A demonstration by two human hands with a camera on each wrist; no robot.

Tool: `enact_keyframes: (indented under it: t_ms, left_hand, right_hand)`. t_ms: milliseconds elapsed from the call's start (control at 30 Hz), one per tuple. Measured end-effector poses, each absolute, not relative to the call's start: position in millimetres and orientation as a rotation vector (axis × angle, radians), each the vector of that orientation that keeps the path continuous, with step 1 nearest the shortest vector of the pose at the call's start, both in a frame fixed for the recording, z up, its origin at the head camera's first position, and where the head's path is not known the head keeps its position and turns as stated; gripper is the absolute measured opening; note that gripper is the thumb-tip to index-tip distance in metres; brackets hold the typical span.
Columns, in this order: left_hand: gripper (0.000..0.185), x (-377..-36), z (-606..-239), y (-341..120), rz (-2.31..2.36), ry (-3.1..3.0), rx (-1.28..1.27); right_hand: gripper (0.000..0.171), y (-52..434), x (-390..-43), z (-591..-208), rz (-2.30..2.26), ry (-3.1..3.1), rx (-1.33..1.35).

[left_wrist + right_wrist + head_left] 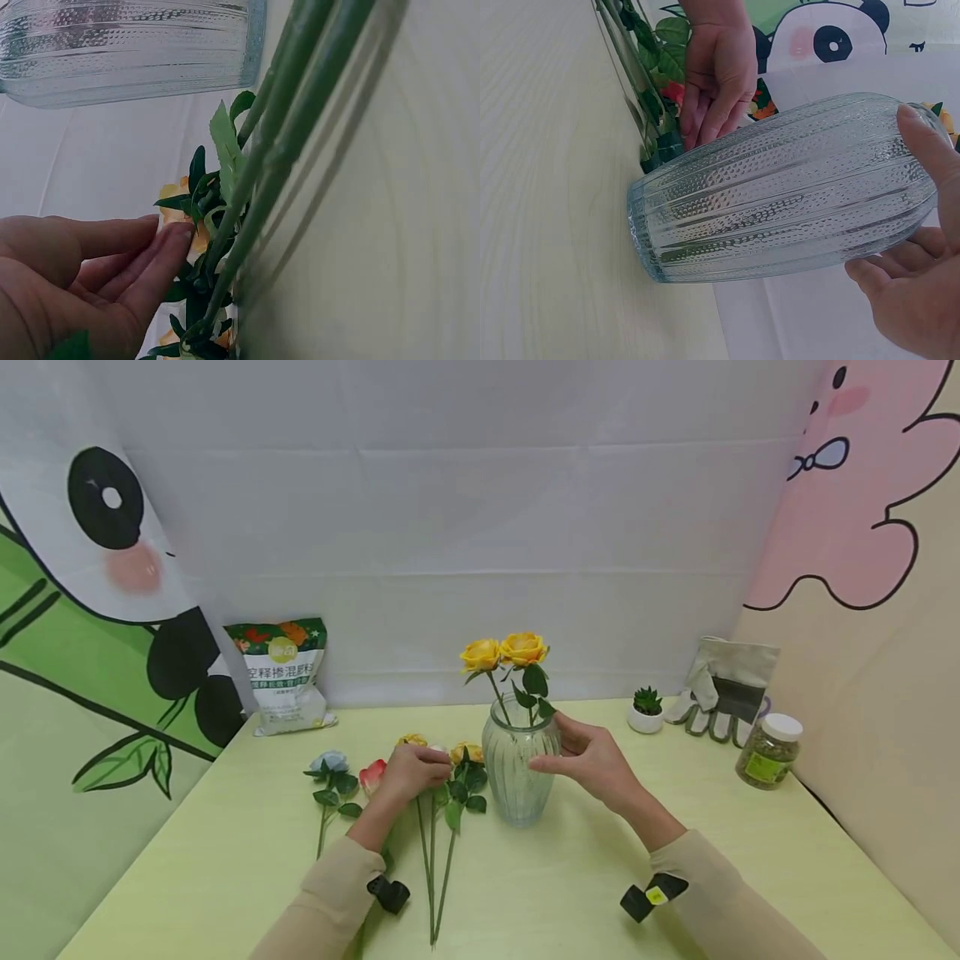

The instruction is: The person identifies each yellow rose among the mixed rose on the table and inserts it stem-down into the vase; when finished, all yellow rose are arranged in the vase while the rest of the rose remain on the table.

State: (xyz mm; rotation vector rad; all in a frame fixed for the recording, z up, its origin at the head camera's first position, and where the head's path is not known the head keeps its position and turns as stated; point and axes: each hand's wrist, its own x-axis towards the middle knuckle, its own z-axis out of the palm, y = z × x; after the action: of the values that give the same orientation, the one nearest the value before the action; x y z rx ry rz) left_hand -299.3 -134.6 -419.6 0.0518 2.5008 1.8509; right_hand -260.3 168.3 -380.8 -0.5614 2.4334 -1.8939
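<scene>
- Head view: my right hand (592, 758) cups the ribbed clear glass vase (519, 770) standing on the pale green bench (750, 860), two yellow roses (504, 652) inside; my left hand (411, 772) rests on the loose roses (459, 777) beside it.
- Left wrist view: my grip is relaxed, straight fingers (161, 259) touching leaves beside the green stems (292, 135).
- Right wrist view: thumb and fingers (930, 157) curl round the vase (780, 187).

Before me a pale yellow-green table (750, 860) meets a creased white backdrop (465, 527); panda cloth (90, 568) hangs left of it, pink cartoon cloth (847, 510) right.
</scene>
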Motion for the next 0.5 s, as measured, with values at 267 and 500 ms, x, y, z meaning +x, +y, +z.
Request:
enact_keyframes:
  t_ms: [267,500]
  left_hand:
    - [0.025,-303.4,-422.8,-120.8,1.469,2.725,0.118]
    - [0.058,-308.0,-425.1,-112.2,1.225,2.893,0.211]
  right_hand:
    - [0.093,167.8,-260.0,-380.0,-1.894,2.427,-0.566]
    - [0.093,167.6,-259.7,-378.1,-1.886,2.436,-0.571]
